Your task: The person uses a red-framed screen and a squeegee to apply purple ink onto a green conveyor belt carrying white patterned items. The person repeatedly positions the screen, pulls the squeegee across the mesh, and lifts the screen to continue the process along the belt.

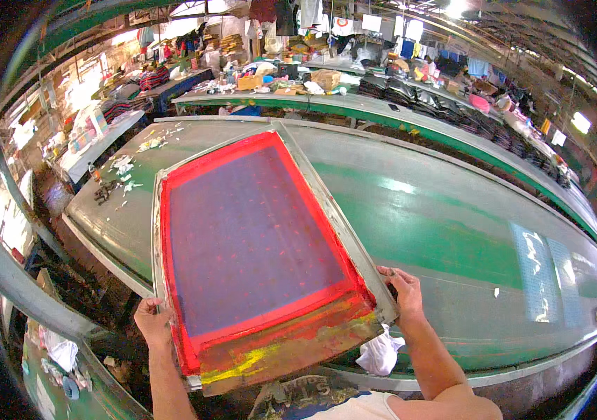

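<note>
Green long table, red-edged screen frame, cluttered workshop

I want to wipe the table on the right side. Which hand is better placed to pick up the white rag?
The right hand, probably. It grips the printing screen frame directly above the white rag; the left hand holds the opposite frame edge, far away.

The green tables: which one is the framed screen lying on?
The nearest green table, under both hands; the screen lies on it. The tables behind hold piles of clothes and boxes.
</note>
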